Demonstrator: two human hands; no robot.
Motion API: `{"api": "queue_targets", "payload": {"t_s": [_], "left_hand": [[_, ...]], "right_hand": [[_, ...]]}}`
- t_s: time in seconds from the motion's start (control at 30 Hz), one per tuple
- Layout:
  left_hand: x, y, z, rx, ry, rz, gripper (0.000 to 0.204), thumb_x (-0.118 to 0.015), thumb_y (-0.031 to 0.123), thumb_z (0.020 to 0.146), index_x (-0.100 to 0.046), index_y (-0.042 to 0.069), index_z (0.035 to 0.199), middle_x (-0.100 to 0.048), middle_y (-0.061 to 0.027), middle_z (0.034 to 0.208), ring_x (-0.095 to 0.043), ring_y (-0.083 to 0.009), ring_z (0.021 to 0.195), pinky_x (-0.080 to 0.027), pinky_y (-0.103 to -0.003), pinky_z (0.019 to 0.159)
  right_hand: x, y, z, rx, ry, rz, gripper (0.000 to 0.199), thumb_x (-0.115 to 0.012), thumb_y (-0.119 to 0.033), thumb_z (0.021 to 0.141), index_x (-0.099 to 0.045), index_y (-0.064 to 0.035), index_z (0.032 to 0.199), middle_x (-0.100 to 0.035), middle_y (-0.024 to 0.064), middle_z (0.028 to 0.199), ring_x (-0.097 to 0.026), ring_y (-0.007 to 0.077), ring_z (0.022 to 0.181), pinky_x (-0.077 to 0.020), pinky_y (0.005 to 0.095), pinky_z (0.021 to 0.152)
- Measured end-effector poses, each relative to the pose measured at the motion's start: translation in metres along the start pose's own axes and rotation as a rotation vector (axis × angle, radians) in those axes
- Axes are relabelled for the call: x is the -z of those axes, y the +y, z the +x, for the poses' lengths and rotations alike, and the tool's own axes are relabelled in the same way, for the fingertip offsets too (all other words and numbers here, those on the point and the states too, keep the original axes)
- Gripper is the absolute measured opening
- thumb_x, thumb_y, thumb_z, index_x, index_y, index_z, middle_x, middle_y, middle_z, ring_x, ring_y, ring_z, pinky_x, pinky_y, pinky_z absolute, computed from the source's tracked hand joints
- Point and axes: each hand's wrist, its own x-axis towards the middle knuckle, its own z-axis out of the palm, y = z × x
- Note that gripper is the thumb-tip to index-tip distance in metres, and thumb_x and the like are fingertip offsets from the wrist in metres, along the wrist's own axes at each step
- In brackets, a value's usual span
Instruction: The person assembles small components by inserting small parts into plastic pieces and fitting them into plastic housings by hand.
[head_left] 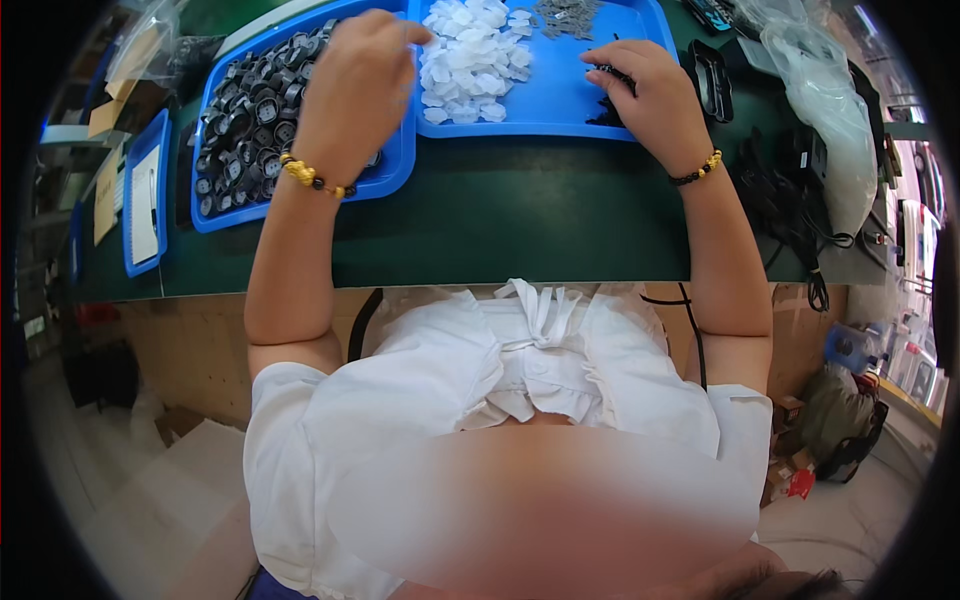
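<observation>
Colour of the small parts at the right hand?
The small parts are black; the head view, the only one, shows them.

Both arms [292, 265] reach forward, right fingers [622, 50] curled.

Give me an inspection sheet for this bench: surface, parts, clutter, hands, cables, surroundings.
Surface: dark green tabletop.
Job's things: left blue tray with dark cup-shaped parts; right blue tray with whitish pieces, grey pieces and black pieces.
Clutter: small blue tray holding white paper, far left; black case and clear plastic bag, right.
Hands: left hand blurred, above the left blue tray; right hand at the black pieces. Both grips unclear.
Cables: black cables bunched at the table's right.
Surroundings: cardboard below the table edge; dark bag at lower right.
</observation>
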Motion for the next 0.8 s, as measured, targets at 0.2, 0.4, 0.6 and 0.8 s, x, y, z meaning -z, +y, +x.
{"api": "queue_targets", "payload": {"t_s": [0.2,0.4,0.6,0.8], "left_hand": [[-0.035,0.035,-0.003,-0.365,-0.135,-0.089,0.019,-0.065,0.001,0.079,-0.071,0.009,0.095,-0.062,-0.0062,0.094,-0.059,-0.0229,0.095,-0.047,-0.032,0.086],[-0.046,0.027,0.003,-0.325,-0.22,-0.039,0.02,-0.066,0.001,0.079,-0.07,0.009,0.098,-0.062,-0.0056,0.099,-0.057,-0.0237,0.101,-0.048,-0.032,0.087],[-0.048,0.025,0.002,-0.233,-0.079,-0.192,0.018,-0.064,0.006,0.088,-0.068,0.008,0.105,-0.064,-0.0073,0.102,-0.061,-0.0252,0.099,-0.051,-0.031,0.083],[-0.033,0.031,0.0,0.158,-0.093,-0.973,0.022,-0.057,0.017,0.097,-0.063,0.003,0.113,-0.067,-0.0098,0.102,-0.066,-0.0163,0.09,-0.055,-0.027,0.079]], "right_hand": [[0.002,-0.003,-0.002,0.074,-0.015,-0.027,0.013,-0.067,-0.016,0.086,-0.073,-0.0084,0.094,-0.07,0.0078,0.092,-0.063,0.0271,0.089,-0.051,0.0364,0.079],[0.005,0.011,-0.002,0.051,-0.006,-0.031,0.013,-0.064,-0.014,0.087,-0.073,-0.009,0.095,-0.07,0.0081,0.091,-0.063,0.0276,0.089,-0.0515,0.0363,0.078],[0.006,0.022,-0.003,-0.018,-0.053,-0.079,0.013,-0.065,-0.015,0.086,-0.073,-0.0122,0.095,-0.068,0.006,0.089,-0.062,0.0276,0.09,-0.0513,0.0361,0.079],[-0.003,0.021,-0.002,0.068,-0.094,-0.153,0.008,-0.066,-0.015,0.083,-0.071,-0.0121,0.087,-0.064,0.0027,0.085,-0.059,0.0241,0.091,-0.0496,0.035,0.081]]}}
